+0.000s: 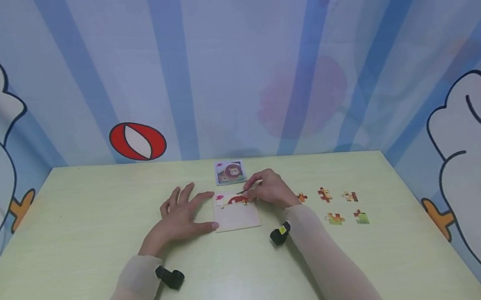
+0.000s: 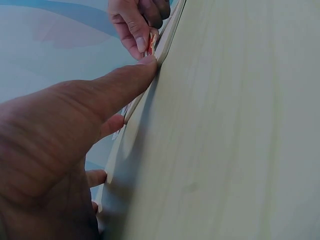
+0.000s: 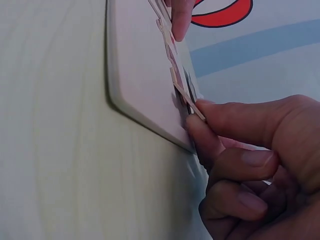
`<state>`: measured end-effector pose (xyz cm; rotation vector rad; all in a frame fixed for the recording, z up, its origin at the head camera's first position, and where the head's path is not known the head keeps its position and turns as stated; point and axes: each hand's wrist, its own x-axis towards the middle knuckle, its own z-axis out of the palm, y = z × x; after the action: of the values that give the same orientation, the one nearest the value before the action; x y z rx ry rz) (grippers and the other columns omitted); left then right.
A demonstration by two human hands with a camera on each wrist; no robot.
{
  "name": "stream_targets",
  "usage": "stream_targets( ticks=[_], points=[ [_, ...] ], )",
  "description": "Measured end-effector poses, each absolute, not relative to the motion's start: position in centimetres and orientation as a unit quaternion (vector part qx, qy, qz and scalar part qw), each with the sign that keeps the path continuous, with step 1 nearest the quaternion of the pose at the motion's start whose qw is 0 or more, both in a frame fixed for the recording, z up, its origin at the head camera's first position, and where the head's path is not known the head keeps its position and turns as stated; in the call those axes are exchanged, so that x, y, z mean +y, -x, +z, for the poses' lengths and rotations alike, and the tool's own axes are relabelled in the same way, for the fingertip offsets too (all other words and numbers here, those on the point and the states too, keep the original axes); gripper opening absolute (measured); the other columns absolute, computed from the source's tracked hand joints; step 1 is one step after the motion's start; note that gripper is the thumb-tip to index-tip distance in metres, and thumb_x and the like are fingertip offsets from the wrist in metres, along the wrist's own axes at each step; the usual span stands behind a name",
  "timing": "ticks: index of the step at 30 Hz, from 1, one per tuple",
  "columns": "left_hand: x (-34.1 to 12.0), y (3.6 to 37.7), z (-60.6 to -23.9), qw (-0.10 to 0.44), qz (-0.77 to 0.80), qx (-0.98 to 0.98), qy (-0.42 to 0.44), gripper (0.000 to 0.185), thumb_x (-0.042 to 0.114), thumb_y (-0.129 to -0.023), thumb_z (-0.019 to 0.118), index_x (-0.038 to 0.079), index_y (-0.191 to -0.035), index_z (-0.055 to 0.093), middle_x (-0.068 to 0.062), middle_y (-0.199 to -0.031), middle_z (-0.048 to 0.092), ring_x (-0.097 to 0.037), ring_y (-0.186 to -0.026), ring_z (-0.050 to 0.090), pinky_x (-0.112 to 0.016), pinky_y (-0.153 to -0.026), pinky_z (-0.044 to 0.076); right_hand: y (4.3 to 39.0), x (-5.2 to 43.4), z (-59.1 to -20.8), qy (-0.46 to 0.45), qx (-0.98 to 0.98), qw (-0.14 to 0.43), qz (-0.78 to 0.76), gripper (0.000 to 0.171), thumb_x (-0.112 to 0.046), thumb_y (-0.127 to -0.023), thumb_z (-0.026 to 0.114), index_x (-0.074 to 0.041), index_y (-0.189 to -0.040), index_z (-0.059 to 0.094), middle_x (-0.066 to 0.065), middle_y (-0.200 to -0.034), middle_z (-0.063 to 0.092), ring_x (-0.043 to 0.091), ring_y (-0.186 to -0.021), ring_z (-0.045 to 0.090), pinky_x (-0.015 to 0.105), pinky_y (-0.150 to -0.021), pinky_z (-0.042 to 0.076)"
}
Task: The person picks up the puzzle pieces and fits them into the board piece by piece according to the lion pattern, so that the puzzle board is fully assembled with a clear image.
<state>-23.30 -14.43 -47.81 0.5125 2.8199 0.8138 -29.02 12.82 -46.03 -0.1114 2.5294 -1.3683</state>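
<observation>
A square pale wooden puzzle tray (image 1: 236, 218) lies flat on the pale green surface (image 1: 74, 225). The left hand (image 1: 181, 217) rests beside the tray's left edge, fingers (image 2: 127, 82) straight, steadying it. The right hand (image 1: 270, 189) pinches a thin red puzzle piece (image 1: 237, 199) at the tray's upper edge, tilted, not yet seated. The piece looks light, stiff and thin, best held by its edges. Inside the tray sit a few pieces along the top row. Right of the tray lie five loose colourful puzzle pieces (image 1: 324, 194); behind it, a small lion picture card (image 1: 229, 172).
</observation>
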Motion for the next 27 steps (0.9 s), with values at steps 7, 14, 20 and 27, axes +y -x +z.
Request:
stream_targets(
  ticks=[7,14,20,27],
  points=[
    [-14.4,23.2,-47.8,0.083,0.276,0.943,-0.167,0.080,0.058,-0.082,0.075,0.036,-0.152,0.041,-0.015,-0.168,0.009,-0.048,-0.151,-0.004,-0.072,-0.110,0.004,29.0,12.9,-46.1,0.038,0.905,0.121,-0.405,0.021,-0.024,-0.083,0.082,-0.014,-0.095,0.068,0.000,-0.062,0.050,0.015,-0.056,0.044,0.030,-0.054,0.038],
    [-14.5,23.2,-48.0,0.083,0.275,0.943,-0.167,0.080,0.058,-0.082,0.075,0.036,-0.152,0.041,-0.015,-0.168,0.010,-0.048,-0.151,-0.004,-0.072,-0.110,0.004,29.0,12.9,-46.4,0.036,0.911,0.115,-0.395,0.022,-0.028,-0.083,0.083,-0.016,-0.095,0.068,0.001,-0.062,0.050,0.016,-0.056,0.045,0.030,-0.054,0.039],
    [-14.5,23.2,-48.0,0.080,0.275,0.943,-0.168,0.081,0.059,-0.082,0.074,0.036,-0.152,0.041,-0.014,-0.168,0.010,-0.047,-0.151,-0.004,-0.072,-0.111,0.004,28.9,13.4,-46.7,0.043,0.899,0.101,-0.424,0.022,-0.031,-0.083,0.083,-0.019,-0.096,0.070,0.003,-0.064,0.058,0.016,-0.056,0.048,0.030,-0.055,0.040],
    [-14.5,23.3,-47.8,0.079,0.272,0.944,-0.170,0.080,0.057,-0.083,0.074,0.036,-0.152,0.040,-0.015,-0.167,0.010,-0.048,-0.151,-0.002,-0.071,-0.110,0.005,28.5,15.5,-46.7,0.057,0.844,0.096,-0.524,0.019,-0.029,-0.092,0.074,-0.017,-0.105,0.071,0.012,-0.071,0.062,0.022,-0.055,0.048,0.032,-0.054,0.041]
  ],
)
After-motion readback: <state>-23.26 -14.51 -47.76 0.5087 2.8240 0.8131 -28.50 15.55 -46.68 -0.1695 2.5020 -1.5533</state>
